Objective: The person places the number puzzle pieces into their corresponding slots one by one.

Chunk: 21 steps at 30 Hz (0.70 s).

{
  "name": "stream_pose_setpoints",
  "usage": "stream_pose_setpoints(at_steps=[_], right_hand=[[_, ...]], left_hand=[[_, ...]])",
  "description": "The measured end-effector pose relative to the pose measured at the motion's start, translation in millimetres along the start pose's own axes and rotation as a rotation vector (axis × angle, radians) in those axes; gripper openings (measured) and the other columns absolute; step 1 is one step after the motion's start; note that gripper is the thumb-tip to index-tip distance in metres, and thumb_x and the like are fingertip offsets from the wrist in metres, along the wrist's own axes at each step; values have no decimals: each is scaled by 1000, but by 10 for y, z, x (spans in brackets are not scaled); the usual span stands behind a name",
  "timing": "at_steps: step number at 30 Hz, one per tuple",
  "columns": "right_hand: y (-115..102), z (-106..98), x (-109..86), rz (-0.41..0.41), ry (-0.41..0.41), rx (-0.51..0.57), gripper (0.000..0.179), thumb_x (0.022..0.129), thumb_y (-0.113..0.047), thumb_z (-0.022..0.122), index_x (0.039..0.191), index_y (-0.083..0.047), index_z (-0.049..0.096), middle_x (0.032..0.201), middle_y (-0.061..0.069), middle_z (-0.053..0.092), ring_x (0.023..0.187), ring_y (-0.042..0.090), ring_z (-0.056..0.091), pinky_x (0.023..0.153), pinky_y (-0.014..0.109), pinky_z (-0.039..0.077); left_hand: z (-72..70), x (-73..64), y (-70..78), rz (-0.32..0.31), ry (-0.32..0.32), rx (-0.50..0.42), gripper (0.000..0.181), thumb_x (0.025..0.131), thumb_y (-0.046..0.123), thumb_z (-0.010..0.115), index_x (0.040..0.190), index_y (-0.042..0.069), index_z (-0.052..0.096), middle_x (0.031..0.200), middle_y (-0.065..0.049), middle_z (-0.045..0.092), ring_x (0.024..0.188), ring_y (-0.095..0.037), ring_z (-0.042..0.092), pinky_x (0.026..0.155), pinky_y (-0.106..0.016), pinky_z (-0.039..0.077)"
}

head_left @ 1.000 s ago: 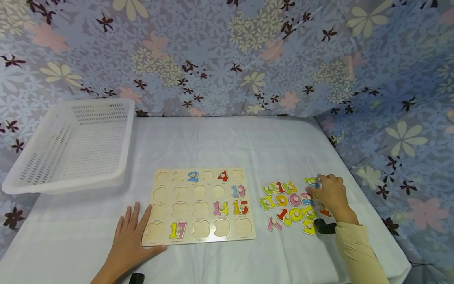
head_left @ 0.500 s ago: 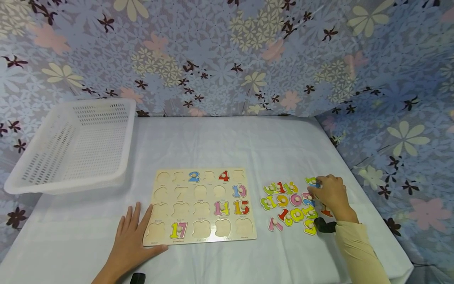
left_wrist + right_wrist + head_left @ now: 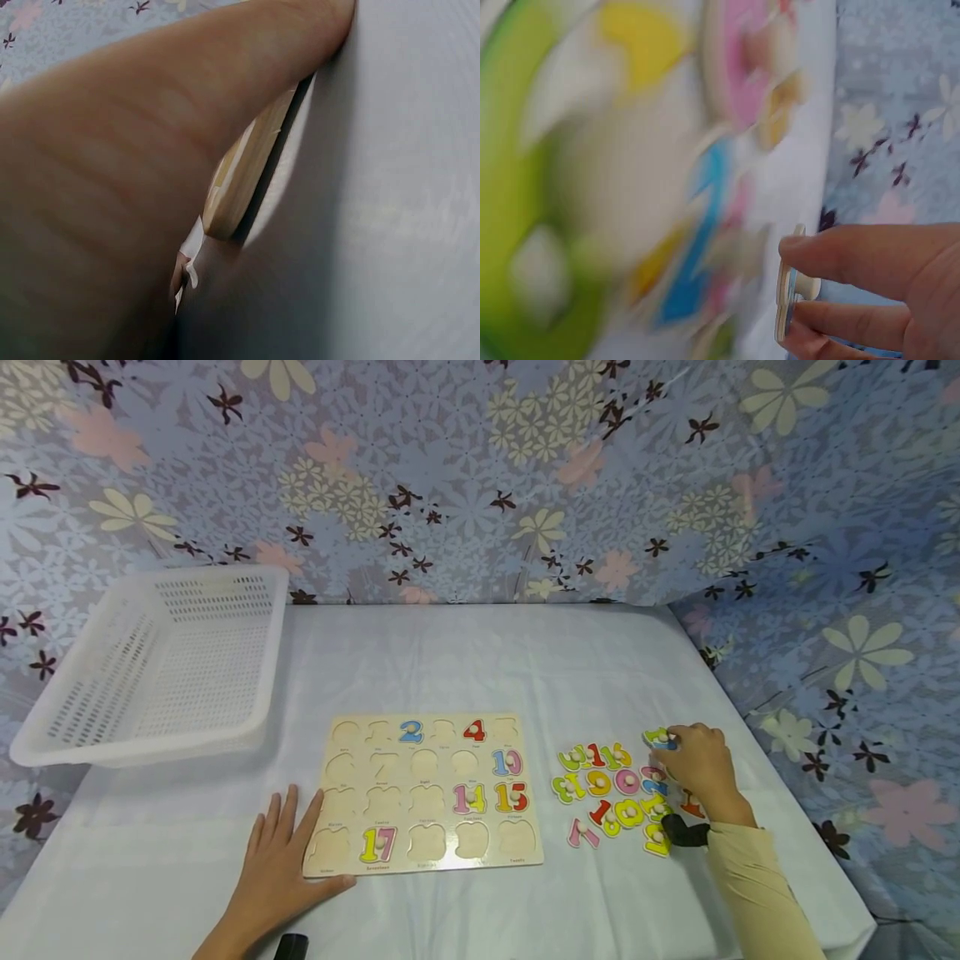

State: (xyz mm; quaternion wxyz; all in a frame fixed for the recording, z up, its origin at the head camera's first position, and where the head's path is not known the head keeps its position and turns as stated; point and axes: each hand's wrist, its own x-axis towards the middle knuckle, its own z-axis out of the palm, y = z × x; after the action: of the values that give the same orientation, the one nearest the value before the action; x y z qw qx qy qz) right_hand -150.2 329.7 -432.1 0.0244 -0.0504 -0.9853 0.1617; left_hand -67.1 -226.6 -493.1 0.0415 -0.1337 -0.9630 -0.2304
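Observation:
A wooden number puzzle board [image 3: 397,839] lies on the table, with several numbers seated in its recesses, among them 2, 4, 10, 14, 15 and 17. My left hand [image 3: 273,868] rests at its lower left corner, fingers spread, the thumb along the front edge; the left wrist view shows the board's edge [image 3: 255,176] past the hand. Beyond the heap of loose number pieces [image 3: 626,782], my right hand [image 3: 701,768] pinches a green and blue number puzzle piece [image 3: 657,738]. In the right wrist view, thumb and fingers hold this piece [image 3: 783,292] near its knob, edge-on.
A white plastic basket [image 3: 258,710] stands at the back left of the white-covered table [image 3: 465,660]. Flowered cloth [image 3: 450,485] hangs behind and to the right. An orange-red piece [image 3: 692,804] lies beside the right wrist.
The green and blue piece has tilted and shifted slightly away from me in the right hand's fingers. My left hand and the board stay in place.

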Motion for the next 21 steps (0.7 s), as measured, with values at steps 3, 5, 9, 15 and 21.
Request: stream_pose_setpoints(at_steps=[3,5,9,15,21], right_hand=[[-221,-35,57,-79,11,18,47,85,-20,73,117,12,61,110,37,55,103,59,44,82,66,41],[-457,-19,115,-152,17,32,46,84,-18,74,117,10,63,109,33,58,105,55,45,86,64,40],[-1064,131,220,-350,13,41,43,80,-17,78,116,5,66,104,21,62,107,44,50,89,58,41],[-2044,423,200,-656,-87,34,44,79,-22,79,117,-4,68,105,7,62,107,28,51,92,45,43],[-2740,711,22,-927,-169,-86,41,83,-30,76,118,-10,69,110,3,61,110,23,50,89,37,44]], left_hand=[[-2,-1,3,-3,-9,-4,115,66,64,76,155,12,22,155,-30,13,145,-41,0,114,-44,-11],[-4,6,5,-5,-14,-7,115,67,64,76,154,12,23,155,-30,12,145,-41,0,114,-44,-11],[-20,13,-4,-4,-18,-7,114,67,64,76,154,10,24,155,-30,12,144,-42,0,114,-45,-11],[-24,17,-22,14,-6,3,114,67,65,75,154,10,25,155,-30,13,144,-42,1,114,-47,-8],[-41,23,-25,8,-18,-1,113,68,66,73,153,9,26,155,-30,12,144,-44,2,115,-50,-5]])
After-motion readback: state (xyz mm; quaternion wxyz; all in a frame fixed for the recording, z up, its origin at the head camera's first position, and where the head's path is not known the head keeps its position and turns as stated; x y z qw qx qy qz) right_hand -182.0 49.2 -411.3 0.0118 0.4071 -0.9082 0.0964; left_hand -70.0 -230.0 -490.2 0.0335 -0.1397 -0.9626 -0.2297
